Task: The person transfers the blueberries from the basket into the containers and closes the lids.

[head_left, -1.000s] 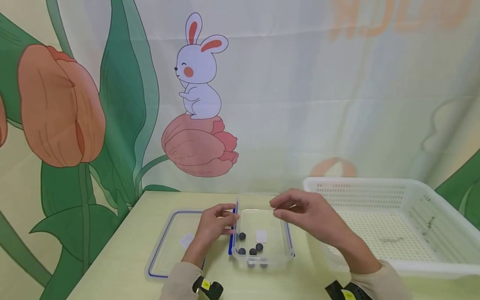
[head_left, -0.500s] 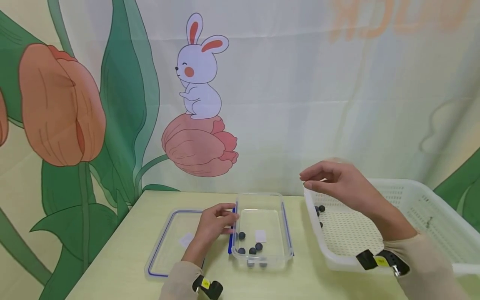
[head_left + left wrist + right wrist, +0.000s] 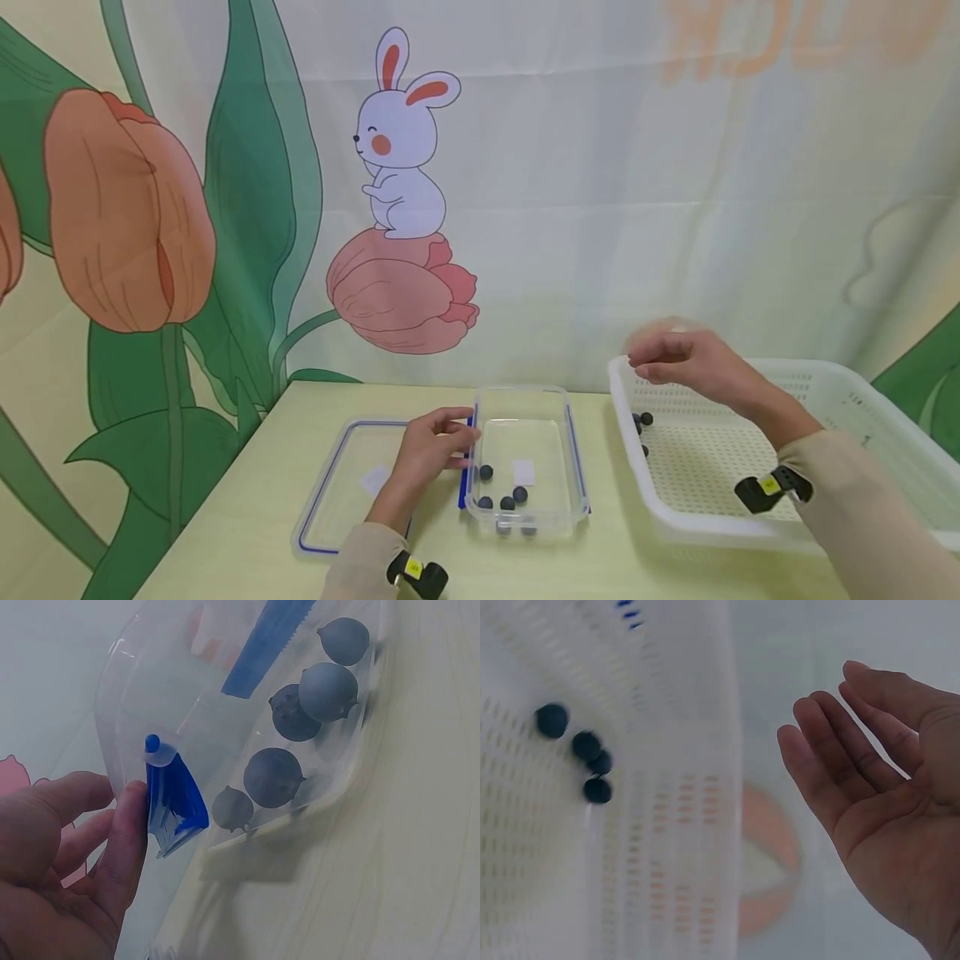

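My left hand [image 3: 427, 454] grips the left side of a clear plastic box [image 3: 517, 437], its fingers at the rim beside a blue latch [image 3: 176, 799]. Inside the box, several dark blueberries [image 3: 507, 503] lie towards the near left; the left wrist view shows them through the wall. Over the back left rim of a white perforated basket [image 3: 720, 527] hovers my right hand [image 3: 693, 362]. Its fingers are loosely bent and apart from the thumb, with nothing between them in the right wrist view. Several more blueberries [image 3: 586, 746] sit in the basket's back left corner.
Left of the box a clear lid [image 3: 337, 492] with a blue seal lies flat, partly behind the left forearm. A white square [image 3: 523, 472] shows at the box's floor. Behind the pale table [image 3: 240, 508] hangs a printed curtain [image 3: 562, 208] with tulips and a rabbit.
My right hand has moved right, from above the clear box to over the basket's rim, uncovering the blueberries in the basket corner. My left hand has stayed at the box.
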A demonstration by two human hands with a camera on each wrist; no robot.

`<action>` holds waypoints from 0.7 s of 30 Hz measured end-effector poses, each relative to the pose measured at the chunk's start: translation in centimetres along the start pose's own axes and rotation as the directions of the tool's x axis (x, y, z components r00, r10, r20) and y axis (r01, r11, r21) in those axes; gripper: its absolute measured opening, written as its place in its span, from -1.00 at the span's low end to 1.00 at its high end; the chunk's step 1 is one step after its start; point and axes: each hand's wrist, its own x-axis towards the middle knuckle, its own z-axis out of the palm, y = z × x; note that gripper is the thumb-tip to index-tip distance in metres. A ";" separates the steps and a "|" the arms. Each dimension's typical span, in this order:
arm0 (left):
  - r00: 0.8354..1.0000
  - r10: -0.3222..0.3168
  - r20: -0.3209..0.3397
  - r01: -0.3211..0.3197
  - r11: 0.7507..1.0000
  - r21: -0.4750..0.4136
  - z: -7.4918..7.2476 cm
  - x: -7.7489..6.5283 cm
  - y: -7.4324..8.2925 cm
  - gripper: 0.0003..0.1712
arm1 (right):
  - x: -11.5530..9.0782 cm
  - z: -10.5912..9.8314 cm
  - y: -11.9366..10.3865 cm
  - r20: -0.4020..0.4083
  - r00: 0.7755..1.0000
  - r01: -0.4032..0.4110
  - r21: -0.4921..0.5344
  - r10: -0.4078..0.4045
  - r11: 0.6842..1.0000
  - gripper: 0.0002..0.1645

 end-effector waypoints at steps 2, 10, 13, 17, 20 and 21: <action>1.000 -0.002 -0.002 0.002 1.000 0.001 0.0 0.0 0.0 -0.53 | 0.1 0.0 1.1 0.021 1.000 -0.023 0.007 0.023 1.000 -0.61; 1.000 -0.011 -0.004 0.011 1.000 0.001 0.0 0.1 0.0 -0.54 | 0.3 0.2 5.1 0.080 0.991 -0.107 -0.050 0.111 0.993 -0.64; 1.000 -0.012 -0.002 0.012 1.000 -0.004 0.0 0.0 0.1 -0.53 | 0.3 0.5 6.5 0.103 0.987 -0.112 -0.090 0.121 0.990 -0.66; 1.000 -0.004 0.005 0.004 1.000 -0.007 0.0 -0.1 0.0 -0.52 | 0.3 0.8 8.0 0.134 0.985 -0.087 -0.133 0.105 0.987 -0.68; 1.000 -0.001 0.004 0.001 1.000 -0.009 0.0 -0.1 -0.1 -0.52 | 0.5 1.1 8.5 0.138 0.986 -0.067 -0.186 0.093 0.980 -0.72; 1.000 0.000 0.004 0.001 1.000 -0.009 0.0 -0.1 -0.1 -0.52 | 0.5 1.2 8.6 0.141 0.986 -0.061 -0.200 0.090 0.978 -0.74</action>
